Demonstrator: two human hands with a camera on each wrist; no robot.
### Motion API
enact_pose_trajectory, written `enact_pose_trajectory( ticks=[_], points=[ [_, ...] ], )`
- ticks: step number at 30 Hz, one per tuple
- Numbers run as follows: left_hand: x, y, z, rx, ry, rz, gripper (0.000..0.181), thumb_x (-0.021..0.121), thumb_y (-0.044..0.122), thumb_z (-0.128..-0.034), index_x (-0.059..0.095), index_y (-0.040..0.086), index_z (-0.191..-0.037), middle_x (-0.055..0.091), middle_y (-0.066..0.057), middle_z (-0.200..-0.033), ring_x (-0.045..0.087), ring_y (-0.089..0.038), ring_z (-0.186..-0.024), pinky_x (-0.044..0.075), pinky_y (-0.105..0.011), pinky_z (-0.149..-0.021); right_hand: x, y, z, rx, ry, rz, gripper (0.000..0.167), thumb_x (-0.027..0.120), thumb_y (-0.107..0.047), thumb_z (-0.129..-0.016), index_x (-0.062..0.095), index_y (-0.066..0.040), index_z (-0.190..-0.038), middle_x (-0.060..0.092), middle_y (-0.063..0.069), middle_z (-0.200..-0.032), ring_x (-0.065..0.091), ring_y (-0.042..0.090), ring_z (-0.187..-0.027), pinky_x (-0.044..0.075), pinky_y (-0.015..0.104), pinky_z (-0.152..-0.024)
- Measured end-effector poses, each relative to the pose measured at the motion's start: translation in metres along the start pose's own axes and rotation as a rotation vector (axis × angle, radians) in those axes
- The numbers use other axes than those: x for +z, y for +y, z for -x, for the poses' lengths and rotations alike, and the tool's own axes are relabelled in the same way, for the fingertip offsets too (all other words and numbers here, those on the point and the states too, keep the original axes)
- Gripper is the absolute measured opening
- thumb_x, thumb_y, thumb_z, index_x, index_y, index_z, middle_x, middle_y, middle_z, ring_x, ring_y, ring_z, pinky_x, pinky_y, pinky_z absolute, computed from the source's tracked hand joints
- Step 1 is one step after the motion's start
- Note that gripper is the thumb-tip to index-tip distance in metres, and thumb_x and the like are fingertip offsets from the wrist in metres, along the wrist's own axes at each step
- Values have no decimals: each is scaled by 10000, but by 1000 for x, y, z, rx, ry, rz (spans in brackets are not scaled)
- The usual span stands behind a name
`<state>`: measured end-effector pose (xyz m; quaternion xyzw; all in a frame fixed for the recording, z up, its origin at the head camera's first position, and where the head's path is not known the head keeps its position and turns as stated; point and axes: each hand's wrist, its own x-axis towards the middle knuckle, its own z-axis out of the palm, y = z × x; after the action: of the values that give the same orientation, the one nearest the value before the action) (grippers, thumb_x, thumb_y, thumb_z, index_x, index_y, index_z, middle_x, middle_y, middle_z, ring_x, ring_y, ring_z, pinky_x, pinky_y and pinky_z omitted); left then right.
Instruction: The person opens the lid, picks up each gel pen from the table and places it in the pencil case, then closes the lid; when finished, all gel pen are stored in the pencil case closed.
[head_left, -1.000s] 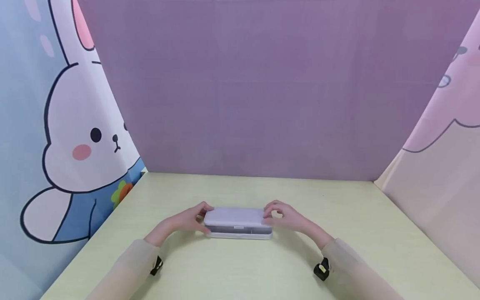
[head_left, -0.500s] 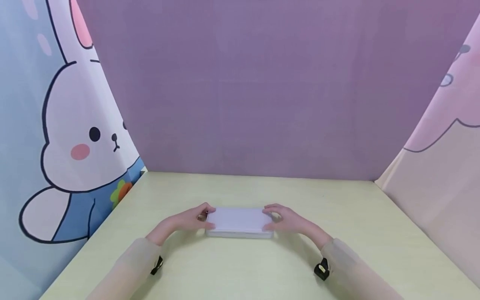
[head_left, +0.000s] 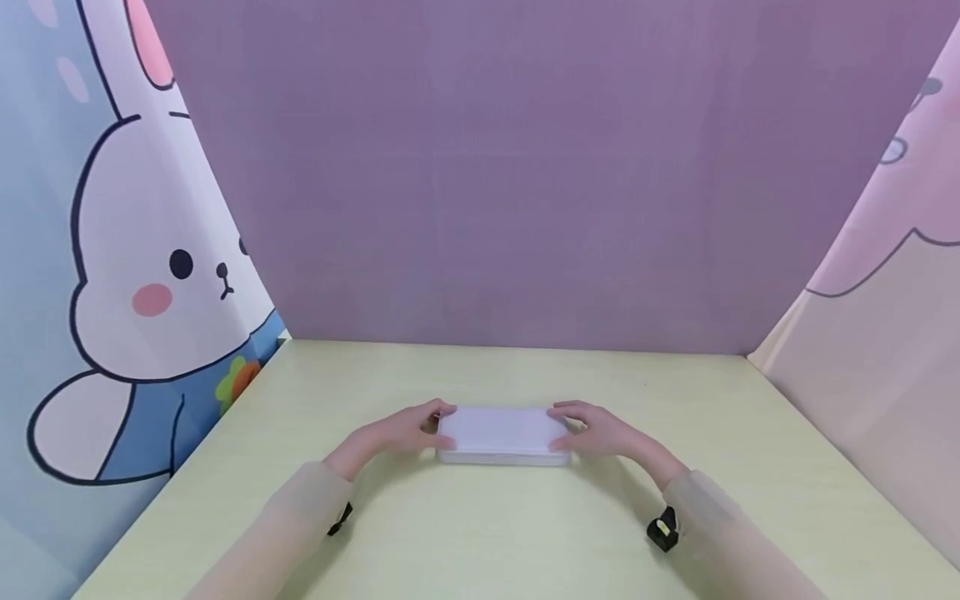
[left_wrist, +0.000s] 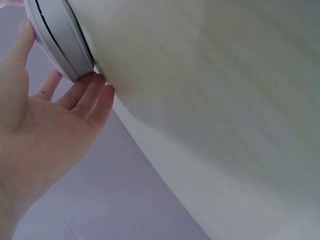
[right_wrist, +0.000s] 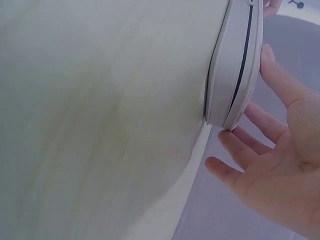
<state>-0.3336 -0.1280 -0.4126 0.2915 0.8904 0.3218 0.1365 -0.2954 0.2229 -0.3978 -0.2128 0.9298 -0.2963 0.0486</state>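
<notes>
A pale lilac, rectangular pencil case [head_left: 501, 431] lies flat on the table, its lid down. A thin dark seam runs round its side in both wrist views. At its left end is my left hand [head_left: 408, 429], thumb on the near edge of the lid and fingers at the far corner. My right hand [head_left: 602, 431] holds the opposite end in the same way. In the left wrist view, the left fingertips [left_wrist: 97, 80] touch the end of the case. In the right wrist view, the right thumb [right_wrist: 268, 52] presses on the lid. The inside is hidden.
The pale wood-look table [head_left: 480, 533] stretches around the case. Behind it stands a plain purple panel [head_left: 487, 183]. A curtain with a rabbit print [head_left: 142, 250] hangs at the left, a pink and cream curtain [head_left: 892, 317] at the right.
One second ago the lid stood ajar at the front, showing a grey inside; it came down by half a second ago. Since then both hands and the case have shifted slightly right.
</notes>
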Motion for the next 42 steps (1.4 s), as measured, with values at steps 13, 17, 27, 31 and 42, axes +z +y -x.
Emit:
enact_pose_trajectory(
  ticks=[13,17,27,31,42],
  points=[
    [10,11,-24,-13,24,-5,666,657,437,-848,421,117,-1382,442,-116,-1417,376,-284,-1336,315,-455,-1109,-14,18,9,-21,-9,-34,664,673,-323,-858,440,46,-1358,392,243,-1430,367,434,-1308,318,546,-1074],
    [9,14,-25,-17,37,10,658,665,422,-846,430,114,-1378,456,-109,-1407,392,-276,-1325,326,-451,-1102,-15,18,6,-44,-5,-8,664,665,-329,-863,439,54,-1356,394,258,-1422,360,438,-1310,319,552,-1070],
    [12,16,-26,-3,54,-21,646,681,370,-846,437,84,-1372,467,-133,-1398,422,-285,-1303,346,-436,-1092,-12,16,4,-22,5,31,667,657,-322,-870,422,56,-1367,367,265,-1434,317,448,-1327,295,564,-1078],
    [12,17,-26,-10,56,-26,654,678,379,-847,433,82,-1376,455,-131,-1411,405,-286,-1318,334,-438,-1101,-12,17,4,-19,0,30,679,652,-334,-870,412,48,-1377,360,248,-1446,303,440,-1338,286,561,-1085],
    [11,16,-24,22,0,-57,700,608,395,-896,340,33,-1432,361,-145,-1477,315,-301,-1375,269,-435,-1140,-10,19,4,7,-4,9,684,656,-351,-865,413,20,-1387,335,226,-1469,278,430,-1355,268,560,-1096]
  ],
)
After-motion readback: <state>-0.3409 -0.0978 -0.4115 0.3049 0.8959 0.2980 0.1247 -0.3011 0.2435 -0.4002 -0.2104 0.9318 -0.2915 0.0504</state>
